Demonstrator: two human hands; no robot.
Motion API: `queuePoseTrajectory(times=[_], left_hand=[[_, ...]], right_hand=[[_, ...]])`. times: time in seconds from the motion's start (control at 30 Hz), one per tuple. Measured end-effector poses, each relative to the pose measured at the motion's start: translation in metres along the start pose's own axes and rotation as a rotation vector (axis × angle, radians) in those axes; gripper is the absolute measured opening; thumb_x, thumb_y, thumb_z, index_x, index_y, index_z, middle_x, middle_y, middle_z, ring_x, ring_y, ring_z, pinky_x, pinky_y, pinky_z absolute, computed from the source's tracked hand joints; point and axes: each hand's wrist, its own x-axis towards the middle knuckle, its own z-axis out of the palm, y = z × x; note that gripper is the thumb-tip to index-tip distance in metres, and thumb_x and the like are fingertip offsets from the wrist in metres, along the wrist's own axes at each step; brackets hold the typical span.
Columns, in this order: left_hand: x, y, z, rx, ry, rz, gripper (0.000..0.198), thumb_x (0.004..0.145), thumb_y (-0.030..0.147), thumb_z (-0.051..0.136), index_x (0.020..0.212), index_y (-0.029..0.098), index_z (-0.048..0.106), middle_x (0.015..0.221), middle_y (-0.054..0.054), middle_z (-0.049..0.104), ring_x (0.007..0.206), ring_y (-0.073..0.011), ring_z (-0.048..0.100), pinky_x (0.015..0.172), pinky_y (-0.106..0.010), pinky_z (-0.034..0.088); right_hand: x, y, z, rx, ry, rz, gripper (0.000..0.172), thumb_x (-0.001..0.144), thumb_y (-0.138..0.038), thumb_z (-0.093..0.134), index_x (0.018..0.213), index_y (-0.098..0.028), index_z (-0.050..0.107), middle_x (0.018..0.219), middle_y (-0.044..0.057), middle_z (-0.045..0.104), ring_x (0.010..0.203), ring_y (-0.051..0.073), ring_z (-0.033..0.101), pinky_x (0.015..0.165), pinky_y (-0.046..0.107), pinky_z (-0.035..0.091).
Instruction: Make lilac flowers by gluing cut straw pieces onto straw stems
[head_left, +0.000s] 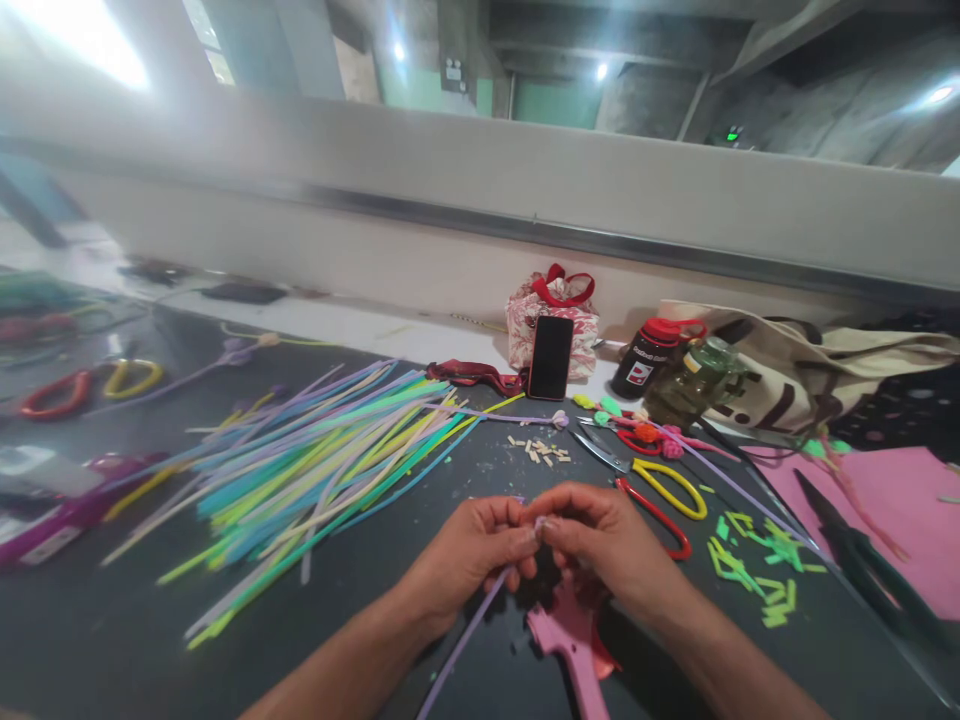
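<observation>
My left hand is closed in a pinch around a light purple pipe cleaner, whose long end slants down toward the bottom edge. Against it, my right hand pinches a small purple piece at the upper end of the same stem; the fingertips hide its exact shape. Just under the hands lies a pink glue gun, partly covered by the right hand. Scissors with yellow and red handles rest right beside my right hand. Small cream-coloured pieces are scattered beyond my fingers.
A large bundle of coloured pipe cleaners spreads across the left. A phone leans on a patterned bag; bottles stand farther right. Green cut bits, dark-handled pliers and pink sheets lie right.
</observation>
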Motion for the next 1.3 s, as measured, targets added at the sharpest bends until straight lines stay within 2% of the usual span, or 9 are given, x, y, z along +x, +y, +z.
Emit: queuePoseTrajectory(times=[0.13, 0.43, 0.63, 0.8, 0.97, 1.03, 1.13, 1.2, 1.3], left_hand=[[-0.0012, 0.0003, 0.0, 0.005, -0.031, -0.019, 0.031, 0.059, 0.039, 0.071, 0.068, 0.014, 0.056, 0.05, 0.001, 0.059, 0.038, -0.0035, 0.044, 0.037, -0.014, 0.022], [-0.0004, -0.0035, -0.0008, -0.034, -0.079, -0.028, 0.031, 0.061, 0.04, 0.07, 0.068, 0.014, 0.055, 0.051, 0.001, 0.059, 0.038, -0.0035, 0.044, 0.036, -0.014, 0.021], [-0.002, -0.0022, -0.0008, -0.071, -0.076, -0.003, 0.027, 0.067, 0.037, 0.067, 0.07, 0.014, 0.054, 0.051, 0.002, 0.058, 0.038, -0.0024, 0.043, 0.037, -0.013, 0.021], [-0.0003, -0.0029, -0.0012, -0.06, -0.063, 0.027, 0.024, 0.07, 0.035, 0.064, 0.07, 0.014, 0.053, 0.054, 0.002, 0.058, 0.039, -0.0025, 0.043, 0.037, -0.014, 0.021], [-0.0001, -0.0027, -0.0006, -0.021, 0.001, 0.057, 0.026, 0.062, 0.032, 0.071, 0.073, 0.015, 0.055, 0.055, 0.003, 0.059, 0.043, -0.004, 0.046, 0.04, -0.014, 0.024], [-0.0006, -0.002, -0.0005, -0.027, 0.027, 0.05, 0.026, 0.062, 0.033, 0.071, 0.07, 0.014, 0.055, 0.054, 0.002, 0.058, 0.043, -0.004, 0.046, 0.04, -0.014, 0.025], [-0.0013, -0.0016, -0.0007, -0.04, 0.03, 0.036, 0.025, 0.065, 0.035, 0.069, 0.068, 0.013, 0.055, 0.054, 0.002, 0.059, 0.043, -0.0036, 0.045, 0.04, -0.014, 0.023], [-0.0013, -0.0019, -0.0011, -0.051, 0.007, 0.026, 0.025, 0.066, 0.034, 0.068, 0.067, 0.013, 0.055, 0.054, 0.001, 0.059, 0.042, -0.0035, 0.045, 0.039, -0.014, 0.022], [-0.0007, -0.003, -0.002, -0.1, -0.039, 0.009, 0.023, 0.067, 0.033, 0.067, 0.067, 0.013, 0.055, 0.052, 0.002, 0.058, 0.039, -0.003, 0.044, 0.038, -0.014, 0.021]], right_hand=[[0.0005, 0.0003, -0.0021, 0.055, -0.003, 0.028, 0.009, 0.07, -0.024, 0.066, 0.074, -0.017, 0.063, 0.048, -0.007, 0.054, 0.04, 0.004, 0.047, 0.037, 0.013, 0.036], [0.0004, -0.0001, -0.0019, 0.02, 0.015, -0.063, 0.011, 0.068, -0.025, 0.068, 0.068, -0.015, 0.063, 0.05, -0.007, 0.05, 0.042, 0.003, 0.043, 0.038, 0.013, 0.034], [-0.0021, 0.0018, -0.0051, -0.016, 0.01, 0.031, 0.016, 0.071, -0.032, 0.067, 0.081, -0.018, 0.066, 0.051, -0.007, 0.048, 0.038, 0.003, 0.041, 0.035, 0.014, 0.033], [-0.002, -0.0005, -0.002, -0.11, 0.074, -0.053, 0.014, 0.075, -0.029, 0.063, 0.084, -0.018, 0.067, 0.058, -0.004, 0.055, 0.044, 0.005, 0.045, 0.041, 0.016, 0.037], [-0.0047, -0.004, 0.0039, -0.204, 0.149, -0.092, 0.014, 0.074, -0.03, 0.063, 0.081, -0.018, 0.066, 0.062, -0.003, 0.058, 0.052, 0.008, 0.05, 0.046, 0.018, 0.04], [-0.0056, -0.0023, 0.0038, -0.173, 0.139, -0.096, 0.018, 0.072, -0.032, 0.065, 0.085, -0.019, 0.066, 0.066, -0.002, 0.06, 0.055, 0.009, 0.052, 0.046, 0.017, 0.04], [-0.0048, 0.0013, 0.0015, -0.171, 0.109, -0.096, 0.019, 0.073, -0.036, 0.064, 0.084, -0.02, 0.067, 0.068, -0.002, 0.059, 0.049, 0.008, 0.05, 0.042, 0.017, 0.038], [-0.0036, 0.002, -0.0001, -0.23, 0.115, -0.153, 0.016, 0.075, -0.034, 0.063, 0.079, -0.019, 0.068, 0.067, -0.002, 0.057, 0.051, 0.008, 0.051, 0.045, 0.019, 0.041], [-0.0029, -0.0005, -0.002, -0.317, 0.071, -0.318, 0.011, 0.078, -0.028, 0.061, 0.082, -0.02, 0.068, 0.073, 0.0, 0.058, 0.067, 0.013, 0.057, 0.061, 0.024, 0.045]])
